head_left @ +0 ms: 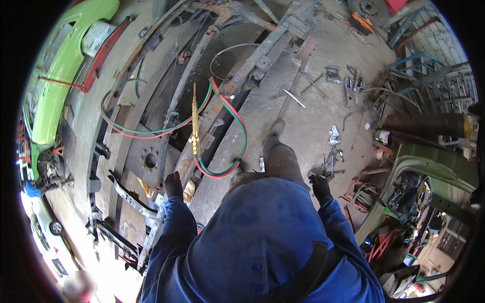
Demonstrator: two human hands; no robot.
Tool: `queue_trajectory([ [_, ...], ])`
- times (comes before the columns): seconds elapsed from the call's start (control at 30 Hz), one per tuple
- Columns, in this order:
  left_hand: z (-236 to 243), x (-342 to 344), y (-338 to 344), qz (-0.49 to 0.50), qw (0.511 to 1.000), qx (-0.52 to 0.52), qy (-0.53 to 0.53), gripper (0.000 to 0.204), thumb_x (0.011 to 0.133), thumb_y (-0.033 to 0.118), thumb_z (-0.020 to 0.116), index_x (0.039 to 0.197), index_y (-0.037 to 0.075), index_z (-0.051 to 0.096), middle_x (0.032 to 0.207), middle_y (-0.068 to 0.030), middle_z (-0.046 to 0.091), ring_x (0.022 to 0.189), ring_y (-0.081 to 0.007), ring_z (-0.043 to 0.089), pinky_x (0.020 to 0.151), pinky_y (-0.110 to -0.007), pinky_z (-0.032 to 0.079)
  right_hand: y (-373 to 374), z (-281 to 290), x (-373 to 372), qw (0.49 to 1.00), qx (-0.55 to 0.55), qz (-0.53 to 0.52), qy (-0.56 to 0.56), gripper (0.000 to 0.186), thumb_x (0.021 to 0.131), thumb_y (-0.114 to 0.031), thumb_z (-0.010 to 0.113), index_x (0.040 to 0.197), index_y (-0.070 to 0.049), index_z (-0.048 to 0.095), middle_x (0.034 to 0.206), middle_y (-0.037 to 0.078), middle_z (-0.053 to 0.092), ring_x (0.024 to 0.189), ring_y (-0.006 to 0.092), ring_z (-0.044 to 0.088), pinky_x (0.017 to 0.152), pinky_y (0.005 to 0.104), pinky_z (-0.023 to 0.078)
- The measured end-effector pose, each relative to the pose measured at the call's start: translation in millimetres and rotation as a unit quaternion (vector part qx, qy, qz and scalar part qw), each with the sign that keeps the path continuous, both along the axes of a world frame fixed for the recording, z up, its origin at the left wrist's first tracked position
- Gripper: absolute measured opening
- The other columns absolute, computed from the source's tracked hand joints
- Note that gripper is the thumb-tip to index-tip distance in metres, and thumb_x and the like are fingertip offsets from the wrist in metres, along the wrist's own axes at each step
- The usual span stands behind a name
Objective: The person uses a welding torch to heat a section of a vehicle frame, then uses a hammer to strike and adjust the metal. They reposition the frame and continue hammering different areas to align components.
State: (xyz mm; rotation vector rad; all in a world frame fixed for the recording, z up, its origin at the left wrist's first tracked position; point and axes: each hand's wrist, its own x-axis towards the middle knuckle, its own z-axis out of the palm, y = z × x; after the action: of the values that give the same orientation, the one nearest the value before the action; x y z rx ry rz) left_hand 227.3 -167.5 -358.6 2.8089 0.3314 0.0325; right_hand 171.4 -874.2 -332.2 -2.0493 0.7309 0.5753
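Observation:
My left hand (173, 184), in a dark glove, is beside the rusty vehicle frame (227, 92) with fingers curled; whether it holds anything is unclear. My right hand (321, 188), also dark-gloved, has bent fingers around something small I cannot make out, near scattered metal tools (333, 160). A brass cutting torch (195, 131) rests upright in the picture on the frame, ahead of my left hand. Its paired red and green hoses (242, 131) loop around it and across the rails. My boot (277, 129) stands on the concrete floor beside the frame.
At left are a green car body (53, 106), a red panel (96, 65) and a white car (43, 224). At right stand a blue ladder (414, 68), a green body part (429, 166) and a coiled hose (364, 197). Metal scraps (351, 91) and an orange tool (361, 22) lie ahead.

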Motion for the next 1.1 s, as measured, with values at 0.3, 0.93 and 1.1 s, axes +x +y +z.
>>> queue_trajectory([
  [0.3,90,176,-185,0.096,0.974,-0.170,-0.117,0.033,0.108,0.029,0.063,0.112,-0.001,0.076,0.096,-0.0187,0.077,0.082,-0.0289,0.070,0.078,-0.042,0.054,-119,-48,84,0.989,0.059,-0.132,0.030,0.058,0.110,-0.052,0.056,0.102,-0.001,0.083,0.099,0.016,0.081,0.094,0.0256,0.074,0.089,0.0414,0.054],
  [0.93,148,448,-643,-0.245,0.946,-0.190,0.090,0.035,0.104,0.035,0.064,0.113,0.003,0.076,0.109,-0.0243,0.077,0.105,-0.0426,0.074,0.090,-0.048,0.057,-361,-99,50,0.977,-0.123,-0.147,-0.091,0.023,0.108,-0.018,0.052,0.102,-0.006,0.071,0.083,0.019,0.074,0.074,0.0348,0.074,0.064,0.0484,0.054],
  [1.1,125,491,-674,-0.231,0.943,-0.201,0.127,0.033,0.104,0.031,0.064,0.115,0.001,0.075,0.110,-0.0245,0.077,0.104,-0.0396,0.076,0.092,-0.046,0.058,-331,-83,43,0.973,0.024,-0.225,0.045,0.027,0.109,-0.017,0.049,0.100,-0.007,0.073,0.085,0.017,0.074,0.074,0.0323,0.072,0.065,0.0463,0.055],
])
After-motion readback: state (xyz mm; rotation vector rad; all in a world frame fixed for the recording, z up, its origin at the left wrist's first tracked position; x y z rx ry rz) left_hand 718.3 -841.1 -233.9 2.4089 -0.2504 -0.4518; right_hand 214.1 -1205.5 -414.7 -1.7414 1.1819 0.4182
